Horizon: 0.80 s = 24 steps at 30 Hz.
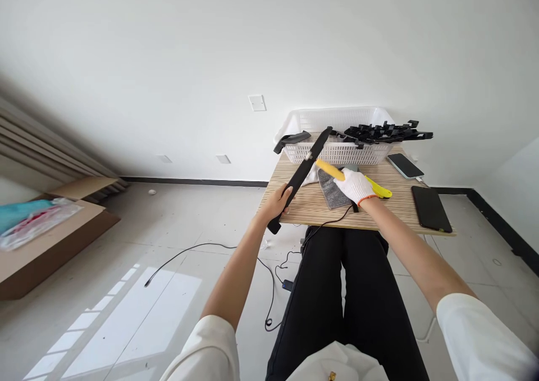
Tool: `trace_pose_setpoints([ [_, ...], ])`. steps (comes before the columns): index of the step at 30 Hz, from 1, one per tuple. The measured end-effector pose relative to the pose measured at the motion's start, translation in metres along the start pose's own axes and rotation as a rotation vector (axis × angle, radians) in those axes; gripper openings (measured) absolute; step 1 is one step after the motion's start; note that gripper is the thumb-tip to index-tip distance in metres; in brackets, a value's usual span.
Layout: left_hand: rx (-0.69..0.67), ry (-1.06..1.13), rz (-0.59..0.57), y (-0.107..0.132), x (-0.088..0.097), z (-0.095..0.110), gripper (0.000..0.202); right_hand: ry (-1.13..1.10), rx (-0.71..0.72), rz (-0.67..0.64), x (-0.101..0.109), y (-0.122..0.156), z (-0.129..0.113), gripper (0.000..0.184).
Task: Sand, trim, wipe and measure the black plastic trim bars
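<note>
My left hand (277,203), bare, is closed round the lower part of a long black plastic strip (300,177). The strip slants up and away over the table's left part, and a small pale patch shows near its middle. In a white knitted glove with an orange cuff, my right hand (354,184) grips a yellow stick-like tool (330,169). Its far end lies close to the strip's pale patch; whether they touch I cannot tell. Under the right hand lies a grey cloth (330,193). A bright yellow-green handled tool (379,188) rests beside the glove, partly hidden.
A white plastic basket (349,155) at the table's back holds several black plastic parts (379,133), some jutting past its rim. Two phones (405,166) lie on the wooden table (387,215) at right. Black cables (272,291) trail on the floor; a cardboard box (46,246) stands left.
</note>
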<state>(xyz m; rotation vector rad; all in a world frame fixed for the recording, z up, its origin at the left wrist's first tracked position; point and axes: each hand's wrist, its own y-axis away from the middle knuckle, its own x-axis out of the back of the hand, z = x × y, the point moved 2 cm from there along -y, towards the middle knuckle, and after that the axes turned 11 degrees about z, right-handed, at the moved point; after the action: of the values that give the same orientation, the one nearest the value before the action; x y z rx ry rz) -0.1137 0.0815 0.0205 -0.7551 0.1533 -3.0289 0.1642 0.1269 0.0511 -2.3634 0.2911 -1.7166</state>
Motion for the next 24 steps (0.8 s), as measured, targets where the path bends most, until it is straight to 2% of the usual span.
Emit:
trace_pose_setpoints([
  [6, 0.003, -0.013, 0.005, 0.001, 0.000, 0.000, 0.037, -0.027, -0.004, -0.004, -0.001, -0.007, 0.004, 0.042],
  [16, 0.014, -0.028, 0.016, 0.003, 0.000, 0.004, 0.038, -0.053, -0.120, 0.035, 0.008, -0.025, 0.009, 0.047],
  [24, 0.012, -0.039, 0.004, 0.003, 0.000, 0.002, 0.042, -0.087, -0.121, 0.038, 0.009, -0.034, -0.001, 0.047],
])
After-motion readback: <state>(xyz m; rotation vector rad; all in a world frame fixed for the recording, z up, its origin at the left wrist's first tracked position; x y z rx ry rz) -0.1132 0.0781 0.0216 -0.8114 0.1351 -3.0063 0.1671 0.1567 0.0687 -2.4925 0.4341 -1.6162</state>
